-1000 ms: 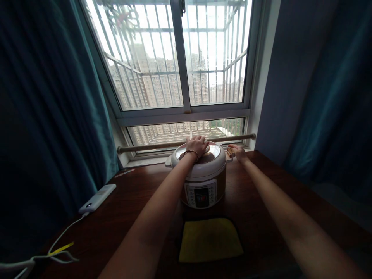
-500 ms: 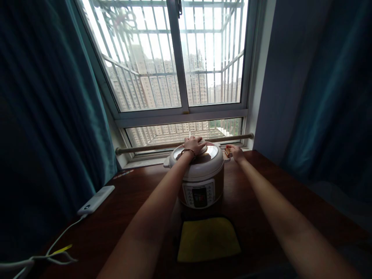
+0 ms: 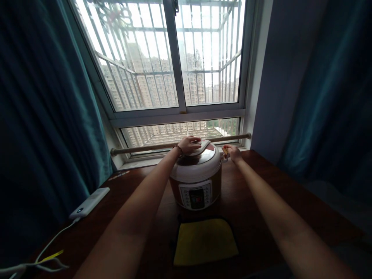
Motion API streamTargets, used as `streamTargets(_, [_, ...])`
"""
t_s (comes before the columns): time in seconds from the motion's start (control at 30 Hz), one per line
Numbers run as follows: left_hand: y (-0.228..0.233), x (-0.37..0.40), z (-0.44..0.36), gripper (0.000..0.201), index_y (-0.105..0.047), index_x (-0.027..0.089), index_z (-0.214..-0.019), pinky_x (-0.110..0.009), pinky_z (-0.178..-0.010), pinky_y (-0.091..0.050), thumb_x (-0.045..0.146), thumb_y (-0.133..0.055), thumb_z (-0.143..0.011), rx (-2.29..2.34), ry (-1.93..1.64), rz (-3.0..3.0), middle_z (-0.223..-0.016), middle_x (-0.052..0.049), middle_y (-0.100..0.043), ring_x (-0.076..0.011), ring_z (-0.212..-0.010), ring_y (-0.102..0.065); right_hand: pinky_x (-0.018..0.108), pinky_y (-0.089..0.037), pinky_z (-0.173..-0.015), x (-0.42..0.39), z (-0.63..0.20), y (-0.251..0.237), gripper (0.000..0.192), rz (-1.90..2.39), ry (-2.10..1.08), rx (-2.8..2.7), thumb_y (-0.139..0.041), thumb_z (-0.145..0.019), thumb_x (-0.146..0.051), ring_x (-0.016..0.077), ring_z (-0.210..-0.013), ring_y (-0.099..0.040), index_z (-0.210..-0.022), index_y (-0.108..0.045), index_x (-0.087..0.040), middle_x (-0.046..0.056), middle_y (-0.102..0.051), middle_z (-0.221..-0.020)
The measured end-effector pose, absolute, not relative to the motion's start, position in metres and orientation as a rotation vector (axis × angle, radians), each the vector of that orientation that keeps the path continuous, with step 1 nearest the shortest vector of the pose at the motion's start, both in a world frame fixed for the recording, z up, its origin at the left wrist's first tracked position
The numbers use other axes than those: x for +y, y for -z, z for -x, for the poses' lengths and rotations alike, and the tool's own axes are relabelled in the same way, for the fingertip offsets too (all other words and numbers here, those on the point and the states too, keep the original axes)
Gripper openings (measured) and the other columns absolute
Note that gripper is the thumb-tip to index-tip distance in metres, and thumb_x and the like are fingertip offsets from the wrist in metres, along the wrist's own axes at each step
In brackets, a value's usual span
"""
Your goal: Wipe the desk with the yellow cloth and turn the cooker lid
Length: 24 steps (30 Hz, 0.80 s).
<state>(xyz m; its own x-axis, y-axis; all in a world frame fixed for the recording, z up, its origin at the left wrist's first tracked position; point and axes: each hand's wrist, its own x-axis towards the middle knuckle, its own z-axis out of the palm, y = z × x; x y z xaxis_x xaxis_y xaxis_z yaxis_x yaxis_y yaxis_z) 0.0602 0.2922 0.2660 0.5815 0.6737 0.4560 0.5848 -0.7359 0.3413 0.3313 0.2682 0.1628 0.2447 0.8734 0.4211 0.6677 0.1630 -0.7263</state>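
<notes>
An electric pressure cooker (image 3: 194, 173), white and brown with a front control panel, stands on the dark wooden table. My left hand (image 3: 188, 145) lies over the white lid handle (image 3: 205, 145), its fingers curled round the near-left part. The handle runs slantwise across the lid. At the cooker's right side, my right hand (image 3: 232, 152) is closed on a small brown thing (image 3: 225, 151), just above the white side handle (image 3: 224, 159). Whether that brown thing belongs to the cooker, I cannot tell. A folded yellow cloth (image 3: 205, 242) with dark edging lies in front of the cooker.
A white power bank (image 3: 90, 202) with a white cable (image 3: 55, 237) lies at the table's left. Behind the cooker, a rail (image 3: 145, 148) crosses below the barred window. Blue curtains (image 3: 49, 97) hang at both sides.
My left hand has shifted left on the lid, and more of the lid handle shows, lying at a slant. The right hand stays by the cooker's side. The view has moved slightly.
</notes>
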Motion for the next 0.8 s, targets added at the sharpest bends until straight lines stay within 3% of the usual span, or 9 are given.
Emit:
streamTargets(0.2, [-0.272, 0.286, -0.066, 0.056, -0.064, 0.022, -0.094, -0.029, -0.075, -0.041, 0.062, -0.061, -0.055, 1.245, -0.737, -2.895, -0.090, -0.004, -0.060, -0.0195, -0.084, -0.054, 0.023, -0.044, -0.071, 0.269, -0.332, -0.161, 0.040, 1.531, -0.287, -1.440, -0.031, -0.075, -0.023, 0.0156, -0.084, -0.059, -0.098, -0.064, -0.020, 0.001, -0.067, -0.095])
streamTargets(0.4, [-0.278, 0.283, -0.070, 0.051, -0.063, 0.021, -0.085, -0.027, -0.068, -0.038, 0.066, -0.046, -0.066, 1.288, -0.620, -2.980, -0.080, -0.004, -0.059, -0.0173, -0.073, -0.052, 0.024, -0.044, -0.073, 0.270, -0.332, -0.161, 0.039, 1.516, -0.284, -1.440, -0.032, -0.075, -0.024, 0.0165, -0.087, -0.059, -0.097, -0.065, -0.021, 0.001, -0.066, -0.096])
streamTargets(0.8, [-0.294, 0.293, -0.068, 0.050, -0.062, 0.018, -0.077, -0.026, -0.060, -0.036, 0.064, -0.048, -0.064, 1.271, -0.620, -2.833, -0.073, -0.002, -0.058, -0.0167, -0.068, -0.051, 0.027, -0.043, -0.076, 0.266, -0.333, -0.165, 0.040, 1.526, -0.301, -1.480, -0.032, -0.075, -0.027, 0.0183, -0.090, -0.059, -0.098, -0.064, -0.021, 0.003, -0.066, -0.098])
